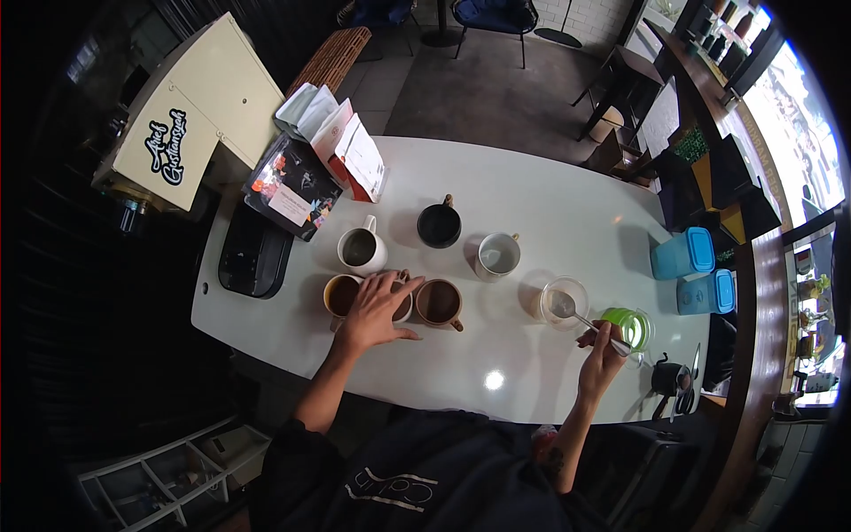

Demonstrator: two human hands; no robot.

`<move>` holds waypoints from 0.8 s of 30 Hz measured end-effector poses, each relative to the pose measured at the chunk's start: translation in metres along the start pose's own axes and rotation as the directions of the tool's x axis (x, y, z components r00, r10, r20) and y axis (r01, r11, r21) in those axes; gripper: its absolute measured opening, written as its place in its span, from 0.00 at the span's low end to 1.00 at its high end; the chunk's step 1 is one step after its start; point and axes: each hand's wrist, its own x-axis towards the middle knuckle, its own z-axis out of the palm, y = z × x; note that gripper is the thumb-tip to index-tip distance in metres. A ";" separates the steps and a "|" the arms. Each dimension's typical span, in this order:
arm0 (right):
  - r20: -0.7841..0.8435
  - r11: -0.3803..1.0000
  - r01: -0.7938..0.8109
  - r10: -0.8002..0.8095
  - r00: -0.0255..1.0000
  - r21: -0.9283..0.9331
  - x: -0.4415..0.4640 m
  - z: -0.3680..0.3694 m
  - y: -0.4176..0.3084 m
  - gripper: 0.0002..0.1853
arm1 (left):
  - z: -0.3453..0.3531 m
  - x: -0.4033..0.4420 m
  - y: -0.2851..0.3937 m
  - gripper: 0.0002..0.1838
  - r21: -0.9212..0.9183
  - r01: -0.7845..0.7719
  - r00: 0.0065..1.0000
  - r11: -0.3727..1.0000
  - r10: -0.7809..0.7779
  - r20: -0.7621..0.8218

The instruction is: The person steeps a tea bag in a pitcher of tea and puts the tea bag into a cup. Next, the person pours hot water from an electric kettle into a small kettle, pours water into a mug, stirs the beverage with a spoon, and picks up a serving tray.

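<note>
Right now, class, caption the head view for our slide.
Left hand over mugs, right hand holding spoon at clear container.

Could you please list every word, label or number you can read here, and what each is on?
"Arief Gustiansyah", first word less certain: cream machine.
Shirt: stylised lettering, not surely legible.
White paper, pink card, blue container, window: too small or blurred.
No readable numbers.

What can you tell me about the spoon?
The spoon looks like shiny, silver-coloured metal, with a small rounded bowl and a long, slim handle that broadens towards its far end. It lies at a slant, its bowl at the mouth of the clear cup. The right hand holds the handle. Whether the bowl touches the cup or its contents, I cannot tell.
</note>
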 end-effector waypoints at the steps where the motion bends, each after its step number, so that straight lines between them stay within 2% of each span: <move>1: -0.004 1.000 0.003 -0.003 1.000 -0.004 0.001 0.000 0.001 0.17 | 0.007 0.000 0.004 0.56 0.038 -0.010 0.997 0.999 0.013 -0.082; 2: -0.002 1.000 -0.001 0.001 1.000 0.009 0.001 0.001 0.002 0.17 | 0.013 0.001 0.004 0.56 0.035 -0.020 0.996 0.999 0.023 -0.081; 4: -0.009 1.000 -0.025 0.025 1.000 -0.002 0.001 -0.001 -0.002 0.15 | 0.017 0.005 0.009 0.53 0.064 0.061 0.995 0.996 -0.056 -0.081; 6: -0.009 1.000 -0.028 0.028 1.000 0.007 0.001 -0.001 -0.005 0.15 | 0.016 0.005 0.011 0.50 0.018 0.009 0.993 1.000 -0.007 -0.114; 12: -0.021 0.999 -0.004 0.003 1.000 -0.039 0.000 -0.008 -0.015 0.15 | 0.020 0.006 0.020 0.46 -0.041 0.072 0.989 0.997 -0.077 -0.129; 16: 0.012 0.995 0.022 -0.021 1.000 -0.096 0.000 -0.014 -0.028 0.16 | 0.031 0.007 0.025 0.45 -0.073 0.016 0.983 0.997 -0.029 -0.184; 17: -0.003 0.993 0.037 -0.038 0.999 -0.113 0.000 -0.014 -0.030 0.12 | 0.034 0.007 0.027 0.45 -0.083 -0.004 0.979 0.997 -0.013 -0.203; 18: -0.011 0.993 0.032 -0.034 0.999 -0.117 0.001 -0.014 -0.031 0.12 | 0.035 0.007 0.029 0.45 -0.084 -0.012 0.980 0.996 -0.005 -0.197; 20: 0.064 0.954 0.151 -0.140 0.988 -0.259 0.003 -0.016 -0.034 0.07 | 0.036 0.008 0.038 0.45 -0.083 -0.005 0.980 0.997 -0.012 -0.199; 21: 0.065 0.956 0.154 -0.142 0.988 -0.249 0.003 -0.014 -0.041 0.04 | 0.037 0.009 0.041 0.45 -0.084 -0.011 0.981 0.996 -0.006 -0.194; 24: 0.104 0.935 0.196 -0.173 0.979 -0.296 0.004 -0.011 -0.055 0.04 | 0.040 0.012 0.049 0.45 -0.067 -0.026 0.980 0.997 0.012 -0.200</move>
